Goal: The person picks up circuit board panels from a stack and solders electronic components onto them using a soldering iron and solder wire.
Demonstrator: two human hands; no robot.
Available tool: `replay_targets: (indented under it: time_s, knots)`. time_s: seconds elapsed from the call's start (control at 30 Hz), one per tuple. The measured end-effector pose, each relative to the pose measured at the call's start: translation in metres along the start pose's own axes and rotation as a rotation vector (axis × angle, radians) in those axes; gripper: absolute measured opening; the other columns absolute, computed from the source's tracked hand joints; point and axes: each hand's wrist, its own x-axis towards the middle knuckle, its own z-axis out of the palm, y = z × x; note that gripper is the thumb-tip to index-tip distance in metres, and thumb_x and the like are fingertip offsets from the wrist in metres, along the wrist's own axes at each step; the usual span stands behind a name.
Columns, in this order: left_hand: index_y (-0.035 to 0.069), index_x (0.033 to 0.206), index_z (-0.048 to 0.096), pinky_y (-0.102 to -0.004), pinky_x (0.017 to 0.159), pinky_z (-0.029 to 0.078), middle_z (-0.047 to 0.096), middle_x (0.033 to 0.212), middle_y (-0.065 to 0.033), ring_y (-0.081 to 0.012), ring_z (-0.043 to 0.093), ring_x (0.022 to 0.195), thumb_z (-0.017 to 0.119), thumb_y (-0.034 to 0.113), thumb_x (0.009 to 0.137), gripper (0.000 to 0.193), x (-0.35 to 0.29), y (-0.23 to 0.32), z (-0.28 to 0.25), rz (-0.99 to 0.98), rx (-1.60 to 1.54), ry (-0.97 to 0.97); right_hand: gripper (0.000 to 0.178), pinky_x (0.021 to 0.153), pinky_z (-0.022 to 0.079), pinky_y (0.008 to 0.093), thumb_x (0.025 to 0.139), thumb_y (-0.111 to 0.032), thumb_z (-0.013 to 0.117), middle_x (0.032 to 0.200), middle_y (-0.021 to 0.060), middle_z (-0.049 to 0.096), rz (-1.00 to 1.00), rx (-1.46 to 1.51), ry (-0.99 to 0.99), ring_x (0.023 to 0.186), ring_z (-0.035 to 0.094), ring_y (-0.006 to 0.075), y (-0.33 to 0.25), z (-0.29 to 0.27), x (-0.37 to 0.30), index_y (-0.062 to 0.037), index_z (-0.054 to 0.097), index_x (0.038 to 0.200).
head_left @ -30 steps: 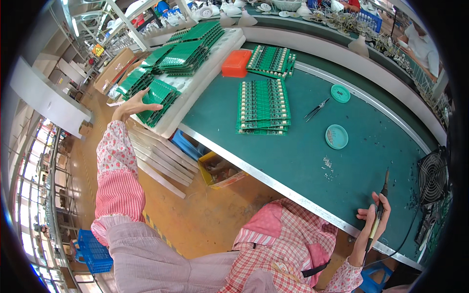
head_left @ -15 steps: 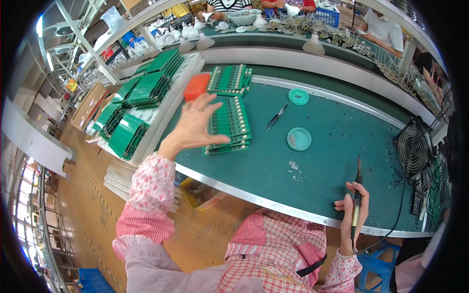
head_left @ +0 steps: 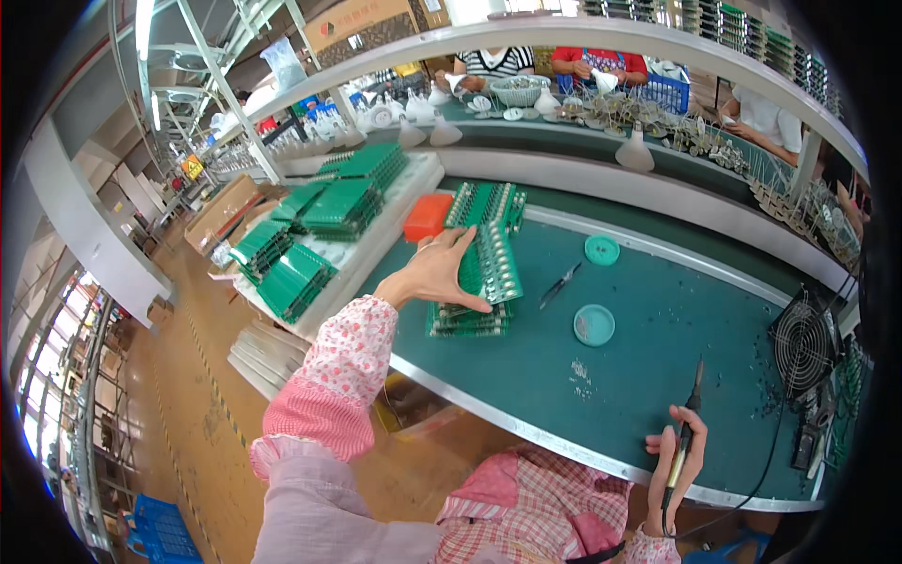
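My left hand [head_left: 434, 274] is closed on a green circuit board panel [head_left: 498, 266], thumb at its near edge and fingers over its far end. The panel is tilted above a stack of circuit boards [head_left: 470, 325]; a second circuit board stack [head_left: 486, 199] lies beyond. At the bench's near right, my right hand [head_left: 692, 456] grips a soldering iron [head_left: 693, 402] like a pen, its tip pointing away from me. Between the hands lie dark tweezers [head_left: 561, 285], a round teal dish [head_left: 594, 325] holding small parts, and a farther teal dish [head_left: 601, 250].
An orange-red box [head_left: 427, 217] sits beside the far stack. More boards [head_left: 343, 207] fill a white rack at left. A fan [head_left: 801, 346] stands at the right, with the iron's cord [head_left: 766, 470] nearby. Small bits [head_left: 581, 376] are scattered on the green mat. Co-workers sit across.
My left hand has closed on the top panel and tilted it up from the near stack. The whole view has shifted; my right hand still holds the soldering iron.
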Motion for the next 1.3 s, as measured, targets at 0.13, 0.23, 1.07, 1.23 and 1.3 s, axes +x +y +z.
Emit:
replay_targets:
  time_s: [0.13,0.23,1.07,1.23,1.3]
  knots:
    - [-0.006,0.146,0.025,-0.0537,0.110,0.024,0.035,0.141,-0.0293,-0.0443,0.036,0.130,0.080,0.065,0.055,0.128,-0.021,0.108,-0.017,0.344,-0.086,0.120,0.034,0.069,0.052,0.0257,0.094,-0.010,0.055,0.121,0.0154,0.058,0.022,0.141,0.061,0.084,0.065,0.0162,-0.019,-0.001,0.002,-0.0004,0.048,0.126]
    - [-0.006,0.145,0.024,-0.0580,0.109,0.024,0.034,0.141,-0.0288,-0.0439,0.035,0.131,0.078,0.065,0.056,0.127,-0.045,0.186,0.003,0.470,-0.185,0.092,0.039,0.074,0.053,0.0272,0.093,-0.010,0.058,0.126,0.0174,0.054,0.012,0.210,0.017,0.092,0.066,0.0216,-0.030,0.000,0.000,-0.0005,0.045,0.129]
    - [0.008,0.081,0.056,-0.0411,0.086,0.037,0.056,0.078,-0.0031,-0.0210,0.055,0.080,0.071,0.018,0.079,0.018,-0.098,0.242,0.065,0.649,-0.586,0.033,0.025,0.070,0.052,0.0373,0.067,-0.012,0.078,0.095,0.0072,0.063,-0.488,-0.545,-0.454,0.084,0.063,0.0269,-0.019,-0.048,-0.024,-0.0145,0.070,0.091]
    - [0.008,0.075,0.056,-0.0407,0.087,0.039,0.063,0.078,-0.0028,-0.0183,0.059,0.077,0.071,0.013,0.081,0.017,-0.102,0.224,0.067,0.510,-0.717,0.084,0.027,0.083,0.050,0.0409,0.066,-0.010,0.080,0.104,0.0099,0.064,-0.582,-0.523,-0.386,0.093,0.062,0.0289,-0.015,-0.039,-0.015,-0.0120,0.069,0.090]
    - [0.008,0.074,0.056,-0.0407,0.087,0.039,0.065,0.078,-0.0029,-0.0182,0.060,0.077,0.070,0.010,0.082,0.016,-0.100,0.217,0.070,0.438,-0.773,0.137,0.034,0.090,0.047,0.0437,0.066,-0.009,0.082,0.111,0.0121,0.064,-0.484,-0.659,-0.147,0.101,0.060,0.0314,-0.013,-0.035,-0.016,-0.0096,0.067,0.096]
